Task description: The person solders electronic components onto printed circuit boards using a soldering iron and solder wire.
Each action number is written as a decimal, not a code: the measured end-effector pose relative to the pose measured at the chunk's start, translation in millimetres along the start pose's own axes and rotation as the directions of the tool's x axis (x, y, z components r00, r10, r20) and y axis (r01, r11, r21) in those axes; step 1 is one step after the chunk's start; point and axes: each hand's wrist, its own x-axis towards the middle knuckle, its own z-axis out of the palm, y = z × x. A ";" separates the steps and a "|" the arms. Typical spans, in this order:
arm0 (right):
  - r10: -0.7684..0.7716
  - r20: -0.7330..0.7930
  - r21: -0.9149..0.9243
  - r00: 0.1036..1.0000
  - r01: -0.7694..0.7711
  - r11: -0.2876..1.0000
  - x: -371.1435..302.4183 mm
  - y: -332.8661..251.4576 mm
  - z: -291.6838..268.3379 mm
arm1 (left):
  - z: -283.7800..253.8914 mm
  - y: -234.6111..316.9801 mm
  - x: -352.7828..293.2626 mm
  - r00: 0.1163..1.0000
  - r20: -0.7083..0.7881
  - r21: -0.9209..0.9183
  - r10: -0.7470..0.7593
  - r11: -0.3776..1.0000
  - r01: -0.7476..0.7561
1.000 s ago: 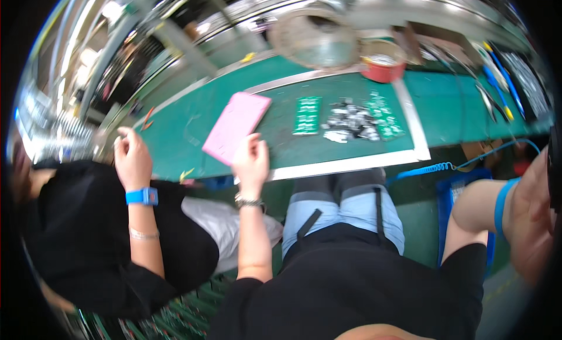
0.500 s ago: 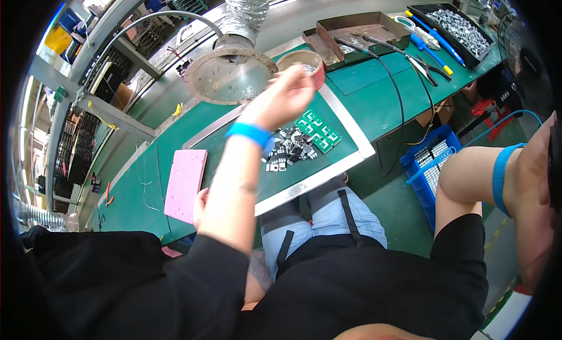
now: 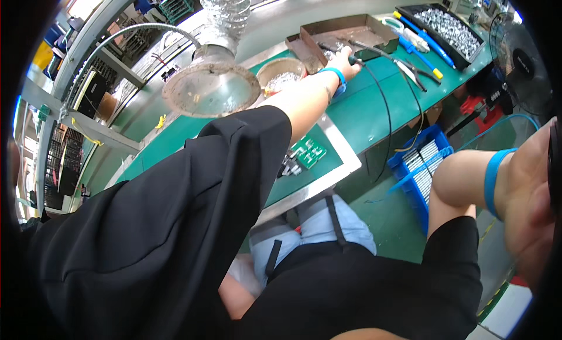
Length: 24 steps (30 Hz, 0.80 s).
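Observation:
My right forearm is bent up at the right, a blue band round its wrist. My right hand (image 3: 535, 234) is large and close at the picture's rim, and its fingers cannot be made out. Of my left arm only a patch of bare skin (image 3: 233, 296) shows beside my body. A co-worker's black sleeve crosses over it and hides my left hand. The co-worker's banded hand (image 3: 350, 73) grips a corded, black-handled tool (image 3: 353, 60), apparently a soldering iron, at the brown metal tray (image 3: 374, 40). Below that arm lie a green circuit board (image 3: 309, 151) and partly covered small black components (image 3: 290, 165).
A fume hood (image 3: 211, 91) hangs beside a round bowl (image 3: 281, 69) of small metal parts. Long-handled pliers (image 3: 414, 73), blue tools (image 3: 430, 38) and a black bin (image 3: 448, 29) of metal parts lie farther right. A blue basket (image 3: 418, 164) stands below the table edge.
The co-worker's hand has gone from above the bowl rightward to the tool at the tray. Their sleeve now hides the pink pad and the hand at its edge. My right arm stays raised.

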 end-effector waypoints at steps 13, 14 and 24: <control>0.013 -0.039 -0.116 0.999 -0.018 0.993 -7.4 5.6 9.1 | 7.0 35.5 -25.7 0.882 0.211 -0.030 0.422 0.904 -0.426; -0.009 -0.037 -0.108 0.999 0.005 0.994 -6.4 -7.6 14.9 | 7.3 27.2 -27.9 0.878 0.155 -0.005 0.452 0.889 -0.457; 0.401 -0.380 -0.075 0.834 -0.460 0.885 -49.2 48.8 74.4 | 37.8 21.8 -20.8 0.405 0.721 0.639 0.562 -0.766 -0.074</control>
